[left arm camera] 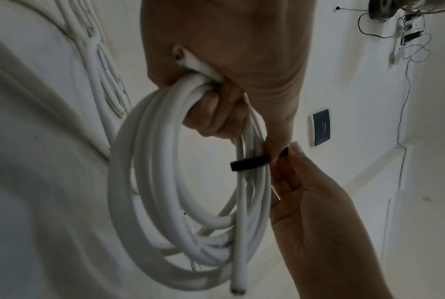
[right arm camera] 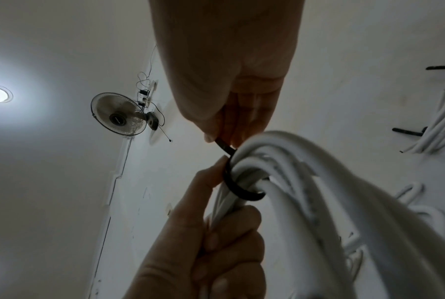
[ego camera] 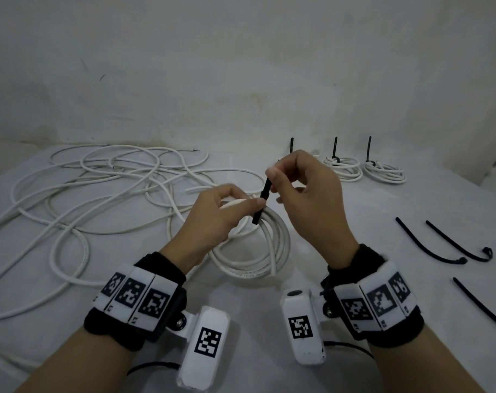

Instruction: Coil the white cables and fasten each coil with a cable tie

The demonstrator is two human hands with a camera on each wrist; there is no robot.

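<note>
On the white table (ego camera: 383, 236), the biggest thing is the heap of loose white cables (ego camera: 85, 188), which spreads over the left half and reaches to the far edge by the wall. In front of it, near the middle and lifted above the table, is the coil (ego camera: 266, 251) of white cable with several turns. The left hand (ego camera: 215, 217) grips the coil at its upper part: the fingers are curled round the bundled turns, and the left wrist view shows one cut end of the cable coming out from the fist, while the thumb lies stretched toward the tie. The right hand (ego camera: 306, 194) is just beside the left one, a little higher; its thumb and fingertips pinch the black cable tie (ego camera: 261, 200), and the other fingers are bent loosely. The tie passes around the turns of the coil just beside the left fingers, and in the right wrist view it makes a curved hook under the bundle, not yet a closed loop as far as I can see. At the far right of the table lie two finished coils (ego camera: 365, 170), each with a black tie standing up from it; a third tie stands behind the right hand, but its coil is hidden. Near the right edge lie some spare cable ties (ego camera: 431, 248), well apart from the hands.
</note>
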